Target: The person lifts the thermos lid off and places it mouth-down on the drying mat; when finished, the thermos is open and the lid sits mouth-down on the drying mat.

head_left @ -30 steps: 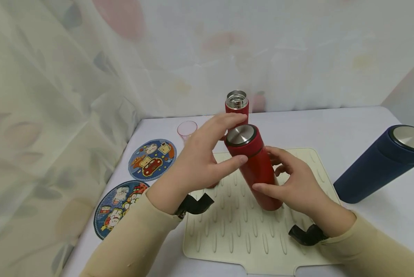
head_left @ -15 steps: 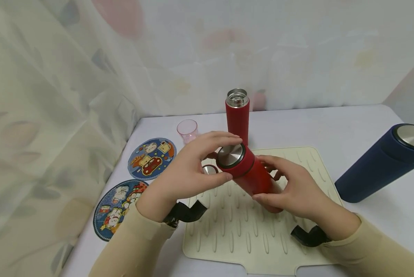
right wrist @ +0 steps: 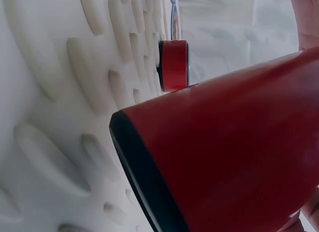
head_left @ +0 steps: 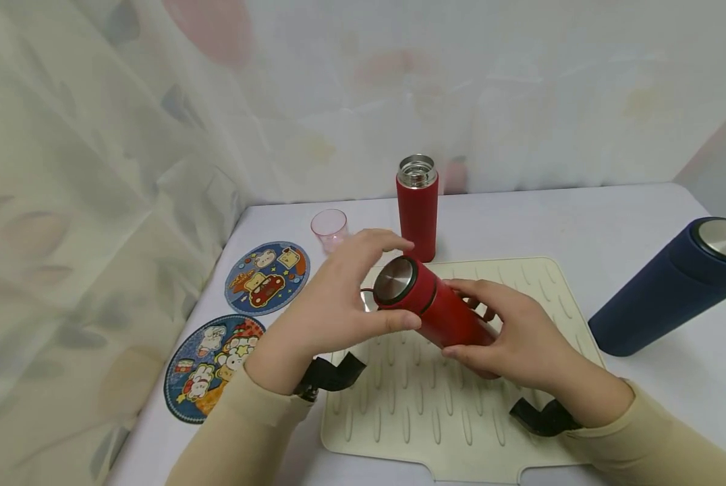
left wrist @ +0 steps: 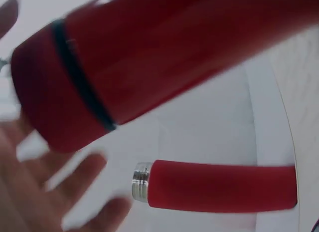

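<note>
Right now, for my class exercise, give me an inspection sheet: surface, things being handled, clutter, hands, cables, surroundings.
Surface: white table; rectangular cream ribbed mat.
Things handled: red cylindrical flask, tilted, metal-topped lid on.
Clutter: upright red lidless flask, short red cap, clear pink cup, two round blue cartoon-printed coasters, large navy flask.
Hands: right hand grips the tilted flask; left hand spread around its lid, contact unclear.
Cables: nothing seen.
Surroundings: pale patterned fabric backdrop.
</note>
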A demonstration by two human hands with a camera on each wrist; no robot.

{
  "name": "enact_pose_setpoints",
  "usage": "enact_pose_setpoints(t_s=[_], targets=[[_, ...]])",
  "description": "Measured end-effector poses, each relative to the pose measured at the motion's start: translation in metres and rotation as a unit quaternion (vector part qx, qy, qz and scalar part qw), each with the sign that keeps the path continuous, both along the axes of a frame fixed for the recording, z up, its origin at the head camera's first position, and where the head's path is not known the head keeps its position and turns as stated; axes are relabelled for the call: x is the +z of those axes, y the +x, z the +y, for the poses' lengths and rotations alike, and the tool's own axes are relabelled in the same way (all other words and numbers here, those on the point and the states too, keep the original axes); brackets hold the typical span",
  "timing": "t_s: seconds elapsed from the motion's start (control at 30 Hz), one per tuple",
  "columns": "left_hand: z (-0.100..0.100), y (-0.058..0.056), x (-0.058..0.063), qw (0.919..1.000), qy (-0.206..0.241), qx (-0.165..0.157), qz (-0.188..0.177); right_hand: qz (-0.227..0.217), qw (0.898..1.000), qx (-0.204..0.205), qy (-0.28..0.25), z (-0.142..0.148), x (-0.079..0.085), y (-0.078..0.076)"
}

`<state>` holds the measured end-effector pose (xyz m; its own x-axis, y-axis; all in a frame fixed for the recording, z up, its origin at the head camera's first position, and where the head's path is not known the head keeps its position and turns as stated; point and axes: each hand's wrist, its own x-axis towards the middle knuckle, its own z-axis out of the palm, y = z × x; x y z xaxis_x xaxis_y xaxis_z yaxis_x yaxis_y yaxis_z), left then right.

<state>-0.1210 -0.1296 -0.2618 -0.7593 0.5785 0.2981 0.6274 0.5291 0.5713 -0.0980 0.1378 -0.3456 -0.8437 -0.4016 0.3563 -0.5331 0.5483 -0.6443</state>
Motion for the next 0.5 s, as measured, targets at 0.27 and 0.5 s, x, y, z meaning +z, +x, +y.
enact_pose_setpoints(t_s=[0.27,0.5], targets=[[-0.0076,-0.0002,0.001,0.9846,0.057,-0.155,-0.056,-0.001,1.0,-0.002,0.001,0.0011,-0.002,-0.0016],[-0.005,-0.0003,-0.0004,0.9922,0.055,-0.109,-0.027,-0.005,1.0,0.004,0.001,0.0018,-0.0033,-0.002]])
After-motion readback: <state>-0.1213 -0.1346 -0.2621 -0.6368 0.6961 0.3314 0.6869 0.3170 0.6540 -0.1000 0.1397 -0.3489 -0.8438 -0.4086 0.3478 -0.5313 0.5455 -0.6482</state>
